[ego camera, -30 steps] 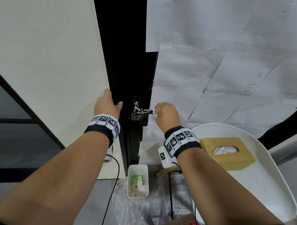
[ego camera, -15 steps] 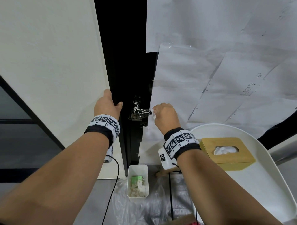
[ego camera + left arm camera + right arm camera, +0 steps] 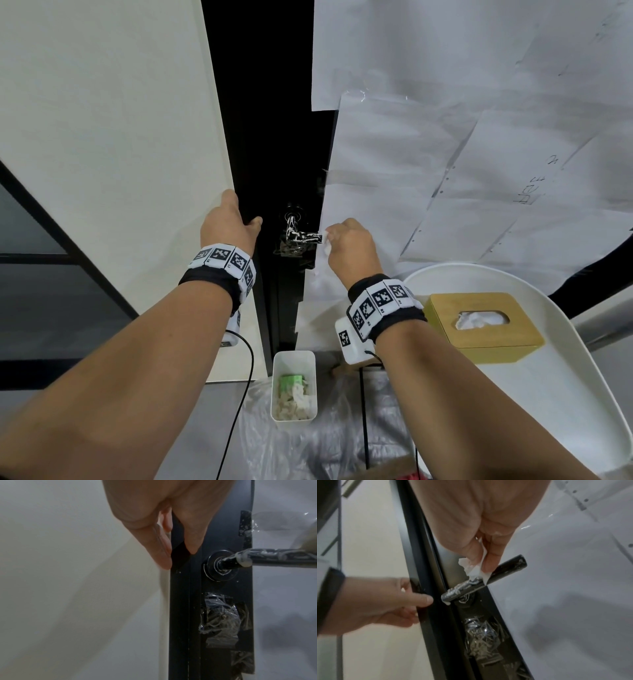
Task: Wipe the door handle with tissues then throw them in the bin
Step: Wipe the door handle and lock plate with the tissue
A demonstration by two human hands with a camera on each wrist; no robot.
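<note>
The black lever door handle [image 3: 303, 236] [image 3: 278, 557] [image 3: 506, 569], smeared with white residue, sticks out from the dark door edge. My right hand [image 3: 330, 240] [image 3: 481, 563] pinches a crumpled white tissue [image 3: 326, 245] [image 3: 475, 570] and presses it onto the handle near its free end. My left hand [image 3: 241, 214] [image 3: 178, 557] grips the dark door edge [image 3: 181, 601] just left of the handle, thumb on the front and fingers behind. A small white bin [image 3: 294, 354] stands on the floor below, holding used tissues and a green scrap.
A wooden-lidded tissue box [image 3: 483, 322] sits on a white round table [image 3: 513, 411] at the right. White paper sheets [image 3: 445, 171] cover the door. Taped clear plastic [image 3: 291, 251] wraps the lock under the handle. Plastic sheeting [image 3: 308, 445] and a black cable [image 3: 239, 394] lie by the bin.
My right hand with the tissue has edged slightly left along the handle. The left hand has stayed on the door edge.
</note>
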